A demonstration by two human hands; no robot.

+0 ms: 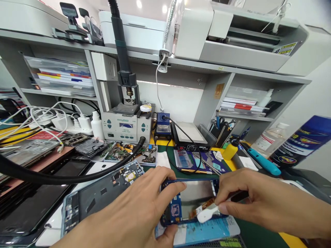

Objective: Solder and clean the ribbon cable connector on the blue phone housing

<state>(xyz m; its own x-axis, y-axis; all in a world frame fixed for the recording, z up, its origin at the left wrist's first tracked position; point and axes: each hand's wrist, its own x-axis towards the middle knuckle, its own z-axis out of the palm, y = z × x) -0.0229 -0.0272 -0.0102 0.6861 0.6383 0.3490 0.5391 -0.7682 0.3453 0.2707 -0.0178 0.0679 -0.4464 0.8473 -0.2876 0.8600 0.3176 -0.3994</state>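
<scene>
My left hand (142, 203) is closed around the left end of a blue-edged, opened phone (198, 188), thumb and fingers on opposite edges. A silvery inner plate and a blue circuit board (175, 209) show inside it. At the right end, my right hand (245, 199) pinches a white flat-tipped pry tool (205, 214); something dark also shows between its fingers. An orange flex cable (205, 205) lies slantwise over the phone beside the tool's tip. I cannot tell if the fingers also grip the cable. Under the phone is a light-blue pad (207, 231).
Another opened phone frame (95, 196) lies left of the phone. A black hose (77, 178) arcs over the left side. Behind stand a rework station (126, 127), a tray of circuit boards (148, 155) and a small heating plate (191, 136). A turquoise-handled tool (263, 162) lies right.
</scene>
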